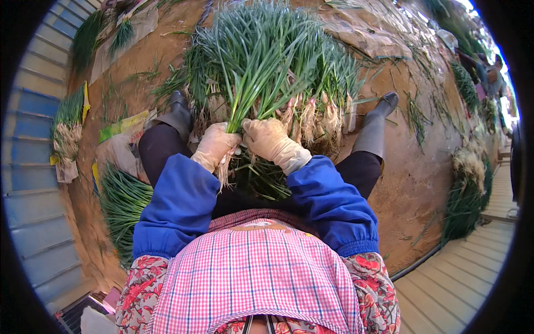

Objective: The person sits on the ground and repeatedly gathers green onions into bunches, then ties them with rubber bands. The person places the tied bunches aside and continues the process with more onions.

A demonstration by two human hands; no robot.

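Observation:
My gloved left hand (216, 146) grips a small bunch of spring onions (238, 104) low on the stems. Their pale roots (224, 171) hang below that hand, and the green leaves fan away from me. Close beside it, my gloved right hand (271, 140) has its fingers closed on the stems of spring onions, whose leaves rise from its fingertips. The exact grip is partly hidden by the glove. Just beyond both hands stands a large heap of spring onions (258, 37), with clumps of whitish roots (329, 121) at its right front. Loose green trimmings (267, 179) lie between my legs.
My grey boots (375, 125) flank the heap on the brown dirt floor (413, 179). More spring onion bundles lie at left (123, 204), far left (69, 129) and right (465, 200). A ribbed metal wall (35, 167) borders the left. Another person (494, 77) is at far right.

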